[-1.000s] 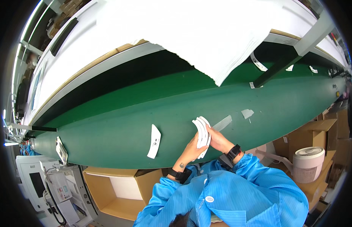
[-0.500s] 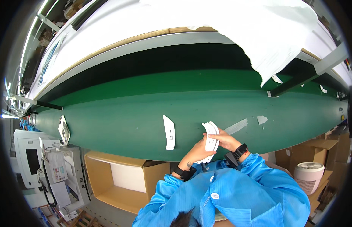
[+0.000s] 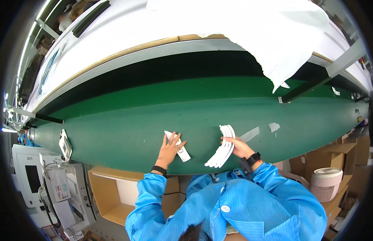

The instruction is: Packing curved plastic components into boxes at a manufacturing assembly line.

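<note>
My left hand (image 3: 168, 152) lies over a single curved white plastic piece (image 3: 184, 156) on the green work surface (image 3: 114, 128). Its fingers are spread across the piece, and a small dark-edged cut-out shows near the fingertips. A fanned stack of several curved white plastic pieces (image 3: 221, 154) is in my right hand (image 3: 240, 148), just above the near edge of the surface. The right thumb presses on the stack's face; the other fingers are mostly hidden behind it.
A strip of clear tape (image 3: 249, 134) and a torn scrap (image 3: 274, 127) lie to the right. Farther left sits a white panel (image 3: 65, 145). An open cardboard box (image 3: 104, 197) stands below the near edge, a pink-and-white fan (image 3: 326, 184) at right. A white-covered shelf (image 3: 154, 24) overhangs the far side.
My left hand has let go of the stack and moved left onto the single piece, which has turned. The stack stays in my right hand and has fanned out wider.
</note>
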